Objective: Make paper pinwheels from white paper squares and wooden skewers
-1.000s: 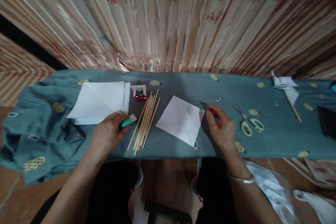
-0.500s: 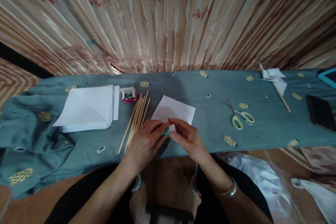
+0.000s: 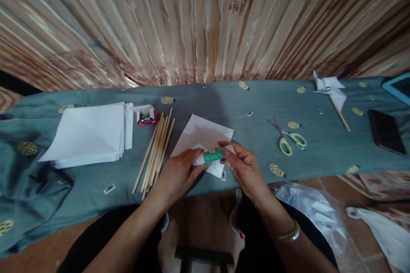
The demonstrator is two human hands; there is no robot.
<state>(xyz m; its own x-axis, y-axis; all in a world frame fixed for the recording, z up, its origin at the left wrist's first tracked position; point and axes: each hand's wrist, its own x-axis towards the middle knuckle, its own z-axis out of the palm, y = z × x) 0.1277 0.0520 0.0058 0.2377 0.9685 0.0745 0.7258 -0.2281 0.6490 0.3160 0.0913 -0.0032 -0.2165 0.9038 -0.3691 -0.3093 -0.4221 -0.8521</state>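
Light is dim, shadows soft, edges stretched.

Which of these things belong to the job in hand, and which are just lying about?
Seemingly part of the job:
green-and-white tube, held by left hand and right hand
white sheet beneath it
paper stack
wooden sticks
open red box
scissors
paper pinwheel

Probably just lying about:
dark phone
blue-edged object
plastic bag
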